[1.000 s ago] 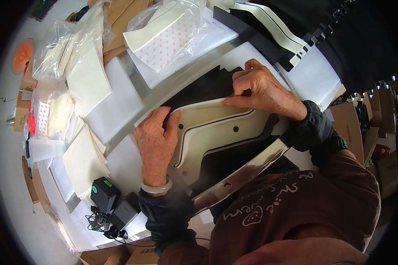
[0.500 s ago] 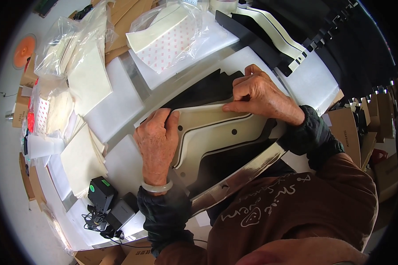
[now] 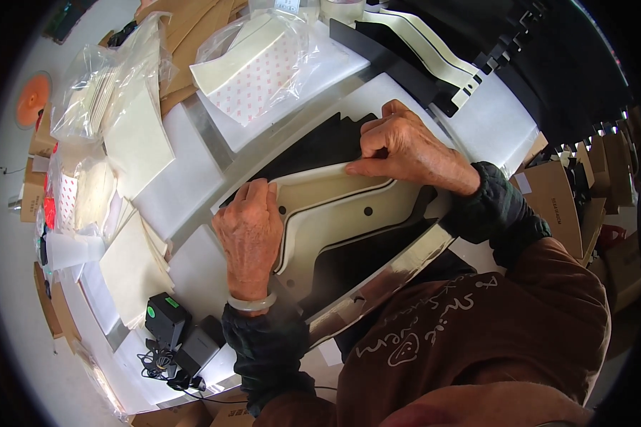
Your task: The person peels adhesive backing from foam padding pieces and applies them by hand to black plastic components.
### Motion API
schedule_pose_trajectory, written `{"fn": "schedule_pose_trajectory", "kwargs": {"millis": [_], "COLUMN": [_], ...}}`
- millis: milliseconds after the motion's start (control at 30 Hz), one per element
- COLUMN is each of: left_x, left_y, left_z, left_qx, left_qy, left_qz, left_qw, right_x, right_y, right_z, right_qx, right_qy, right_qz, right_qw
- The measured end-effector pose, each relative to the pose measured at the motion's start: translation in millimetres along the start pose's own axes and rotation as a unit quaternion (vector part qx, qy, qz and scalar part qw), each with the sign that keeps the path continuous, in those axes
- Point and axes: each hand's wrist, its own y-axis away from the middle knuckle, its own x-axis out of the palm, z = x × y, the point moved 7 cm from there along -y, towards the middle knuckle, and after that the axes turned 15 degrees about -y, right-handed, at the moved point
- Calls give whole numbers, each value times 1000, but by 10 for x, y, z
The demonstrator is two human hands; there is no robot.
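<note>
A cream, angular flat panel (image 3: 342, 213) with a black edge line and small holes lies on a black sheet (image 3: 313, 146) on the white table (image 3: 192, 178). My left hand (image 3: 249, 231) presses flat on the panel's left end, fingers together. My right hand (image 3: 402, 146) pinches the panel's upper edge, which curls up slightly under the fingertips.
Clear bags with cream pieces (image 3: 263, 60) and stacked cream sheets (image 3: 139, 142) lie to the left and back. Black and cream strips (image 3: 434, 60) sit at the back right. A small black device with cables (image 3: 167, 320) is at front left. Cardboard boxes (image 3: 555, 192) stand right. A shiny metal table edge (image 3: 384, 281) runs near my body.
My right hand has shifted slightly along the panel's upper edge, lifting it a little. My left hand stays pressed on the left end.
</note>
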Motion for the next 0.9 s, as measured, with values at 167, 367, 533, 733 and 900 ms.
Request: {"fn": "schedule_pose_trajectory", "kwargs": {"millis": [167, 367, 533, 733, 900], "left_x": [-1, -2, 13, 14, -38], "left_y": [-11, -15, 5, 14, 20], "left_z": [-1, -17, -17, -28, -55], "left_qx": [-5, 16, 23, 30, 36], "left_qy": [15, 4, -17, -32, -26], "left_qz": [3, -14, -11, -9, -12], "left_qw": [1000, 1000, 1000, 999, 999], "right_x": [0, -28, -26, -47, -42], "right_y": [-6, 3, 12, 25, 14], "right_z": [-7, -48, -93, -79, -62], "right_qx": [14, 21, 44, 47, 53], "right_qy": [-8, 15, 20, 26, 29], "right_qz": [2, -20, -20, -23, -14], "right_qw": [1000, 999, 999, 998, 998]}}
